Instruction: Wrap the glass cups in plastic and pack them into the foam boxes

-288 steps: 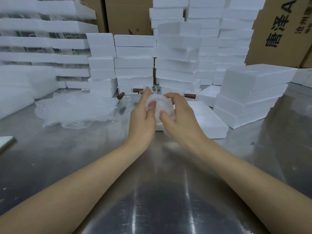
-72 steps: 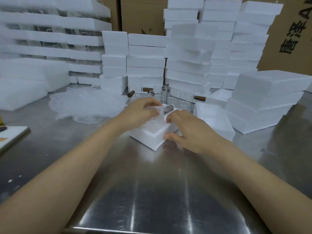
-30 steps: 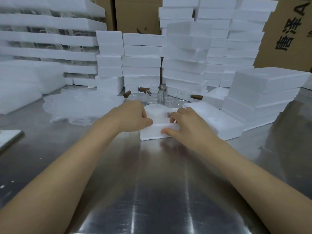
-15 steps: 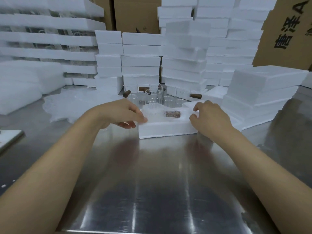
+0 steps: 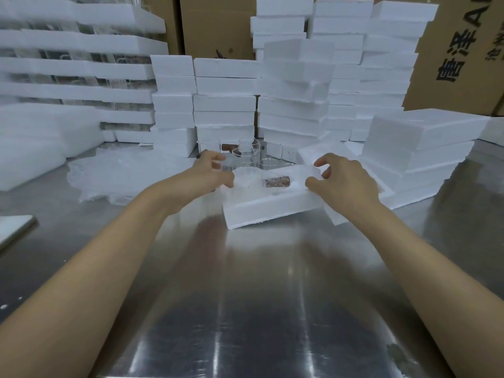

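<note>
A white foam box (image 5: 272,211) lies slightly skewed on the steel table (image 5: 259,296). In its hollow sits a glass cup wrapped in plastic (image 5: 249,177), its brown wooden handle (image 5: 275,182) lying flat to the right. My left hand (image 5: 207,173) grips the box's left end, thumb on the near corner. My right hand (image 5: 346,184) hovers at the right end with fingers curled and apart, the thumb touching the box's top edge. Several bare glass cups (image 5: 246,154) stand just behind the box.
A pile of clear plastic sheets (image 5: 122,173) lies at the left. An open foam piece (image 5: 311,154) sits behind my right hand. Foam box stacks stand at the right (image 5: 422,148) and across the back (image 5: 223,105), before cardboard cartons (image 5: 458,50). A flat tray edge (image 5: 13,227) shows far left.
The wrapped cup went from both hands into the foam box. In the last half second my hands moved to the box's two ends and the box turned a little.
</note>
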The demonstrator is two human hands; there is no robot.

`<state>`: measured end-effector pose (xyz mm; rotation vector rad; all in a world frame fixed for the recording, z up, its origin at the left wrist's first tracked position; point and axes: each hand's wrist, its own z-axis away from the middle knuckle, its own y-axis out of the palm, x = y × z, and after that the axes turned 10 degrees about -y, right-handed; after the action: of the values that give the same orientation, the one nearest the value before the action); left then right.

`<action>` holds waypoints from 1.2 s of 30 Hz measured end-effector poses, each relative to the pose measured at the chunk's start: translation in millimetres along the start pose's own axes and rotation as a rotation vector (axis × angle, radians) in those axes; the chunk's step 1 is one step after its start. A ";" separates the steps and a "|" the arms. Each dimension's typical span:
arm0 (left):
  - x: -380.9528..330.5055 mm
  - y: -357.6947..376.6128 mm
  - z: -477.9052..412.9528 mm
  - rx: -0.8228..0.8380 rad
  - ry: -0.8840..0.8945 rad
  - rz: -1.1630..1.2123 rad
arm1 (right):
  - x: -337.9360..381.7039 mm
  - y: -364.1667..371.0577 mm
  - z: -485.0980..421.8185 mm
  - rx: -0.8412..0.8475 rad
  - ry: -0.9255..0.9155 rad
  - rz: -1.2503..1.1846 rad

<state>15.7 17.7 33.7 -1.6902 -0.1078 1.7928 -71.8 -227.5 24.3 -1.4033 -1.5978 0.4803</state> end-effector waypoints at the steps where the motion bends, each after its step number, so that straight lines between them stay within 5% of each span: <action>1: -0.4 0.7 1.5 0.056 0.039 -0.018 | 1.0 -1.2 -0.1 -0.016 -0.015 -0.006; 4: 2.1 5.3 4.3 0.191 0.085 -0.126 | 1.7 -0.9 0.5 0.030 -0.017 -0.032; 14: 2.9 12.0 -0.2 -0.054 0.239 -0.313 | -9.3 10.8 -1.8 0.131 0.052 -0.097; 21: 2.2 10.2 1.7 -0.004 0.221 -0.327 | -14.0 9.1 -5.4 0.124 0.089 -0.157; 24: 1.9 7.3 3.7 0.047 0.120 -0.202 | -9.6 0.9 -3.4 0.016 0.076 -0.137; 27: -5.4 3.5 3.6 -0.090 0.064 0.029 | 3.5 -14.6 -1.5 -0.267 -0.028 -0.133; 31: -19.7 2.0 6.4 -0.286 0.101 0.441 | 33.1 -32.3 5.7 -0.622 -0.393 -0.537; 33: -25.0 4.7 10.5 -0.268 0.127 0.549 | 43.7 -32.0 7.7 -0.566 -0.408 -0.949; 36: -30.2 7.6 17.3 -0.049 0.125 0.688 | 53.5 -22.2 9.0 -0.255 -0.224 -1.524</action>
<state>-4.9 2.9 58.7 -2.0226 0.5516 2.1560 -87.4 -181.7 57.4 0.0190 -2.4114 -0.5118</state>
